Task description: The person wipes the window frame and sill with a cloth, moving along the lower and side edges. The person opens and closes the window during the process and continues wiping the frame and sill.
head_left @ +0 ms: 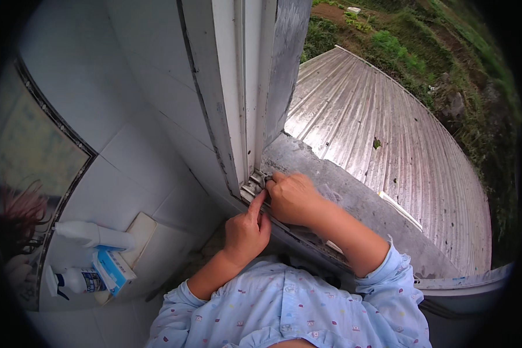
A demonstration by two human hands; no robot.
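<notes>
At the lower corner of a white window frame [229, 104], both hands work close together over the grooved window track [253, 187]. My right hand [294, 199] is closed, its fingertips pinched at the corner of the track. Something small and dark shows at those fingertips, too hidden to name. My left hand [246, 235] points its index finger up to the track, just beside the right fingers. The other left fingers are curled, and nothing shows in them.
Outside the window lie a concrete ledge [336, 177] and a corrugated metal roof [388, 151]. On the tiled left side, a white bottle [93, 235], a spray bottle [78, 280] and a blue-and-white box [113, 271] stand by a mirror [32, 133].
</notes>
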